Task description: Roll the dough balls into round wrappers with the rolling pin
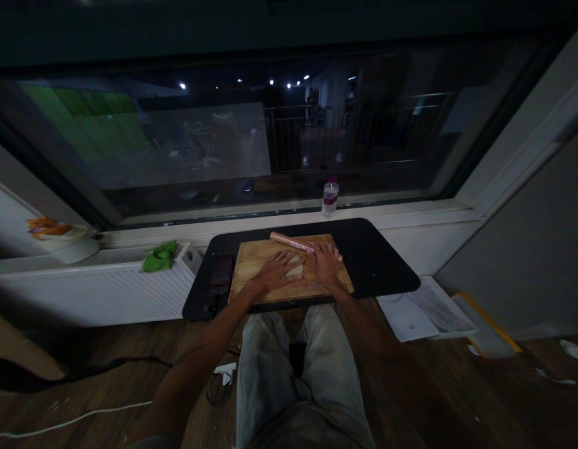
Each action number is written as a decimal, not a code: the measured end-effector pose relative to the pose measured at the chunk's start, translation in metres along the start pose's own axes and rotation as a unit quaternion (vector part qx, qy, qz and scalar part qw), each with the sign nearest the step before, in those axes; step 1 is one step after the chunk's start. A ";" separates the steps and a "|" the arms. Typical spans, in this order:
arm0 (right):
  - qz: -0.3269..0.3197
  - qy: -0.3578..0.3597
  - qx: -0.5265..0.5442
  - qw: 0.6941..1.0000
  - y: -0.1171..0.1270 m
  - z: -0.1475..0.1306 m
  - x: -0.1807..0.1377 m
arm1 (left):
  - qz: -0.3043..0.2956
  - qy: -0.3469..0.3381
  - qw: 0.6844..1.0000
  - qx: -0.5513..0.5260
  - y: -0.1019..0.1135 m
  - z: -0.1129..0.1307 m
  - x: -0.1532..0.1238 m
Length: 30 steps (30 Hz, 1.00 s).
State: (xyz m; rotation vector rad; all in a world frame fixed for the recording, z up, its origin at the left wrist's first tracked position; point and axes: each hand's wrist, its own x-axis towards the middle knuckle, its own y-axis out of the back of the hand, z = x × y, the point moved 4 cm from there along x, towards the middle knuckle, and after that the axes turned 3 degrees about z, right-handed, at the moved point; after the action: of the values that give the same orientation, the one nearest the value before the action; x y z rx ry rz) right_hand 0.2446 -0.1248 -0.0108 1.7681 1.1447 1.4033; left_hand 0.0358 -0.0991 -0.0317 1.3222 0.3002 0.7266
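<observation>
A wooden cutting board lies on a small black table. In the middle of the board sits a pale lump of dough. My left hand lies flat with fingers spread, its fingertips on the dough. Just to the right of the dough, my right hand rests flat on the board, fingers stretched out. A wooden rolling pin lies across the board's far edge, just beyond my right fingertips.
A water bottle stands on the window sill behind the table. A dark flat object lies left of the board. A green cloth sits on the radiator. Papers and cables lie on the wooden floor.
</observation>
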 end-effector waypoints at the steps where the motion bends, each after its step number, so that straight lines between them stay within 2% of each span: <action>1: 0.001 -0.001 0.000 1.000 0.001 0.000 0.000 | 0.001 0.000 1.000 -0.001 0.000 0.000 0.000; 11: -0.005 0.004 0.012 1.000 -0.001 0.000 0.002 | 0.038 0.039 0.998 0.014 0.002 0.010 0.000; 16: 0.000 0.010 0.004 1.000 -0.007 0.003 0.002 | 0.091 0.140 0.984 0.061 0.005 0.009 -0.003; 18: 0.000 0.011 0.006 1.000 -0.010 0.004 0.003 | 0.102 0.160 0.979 0.069 0.006 0.007 -0.004; 24: 0.007 0.013 0.002 1.000 -0.010 0.005 0.003 | 0.094 0.095 0.991 0.026 0.006 0.002 -0.006; 30: -0.010 0.008 0.007 1.000 -0.004 0.002 0.002 | 0.093 0.087 0.992 0.010 0.004 -0.004 -0.008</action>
State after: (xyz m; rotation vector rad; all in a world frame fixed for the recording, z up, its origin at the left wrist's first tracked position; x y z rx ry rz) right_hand 0.2457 -0.1209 -0.0138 1.7533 1.1799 1.4043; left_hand 0.0264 -0.1009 -0.0301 1.3201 0.3280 1.0021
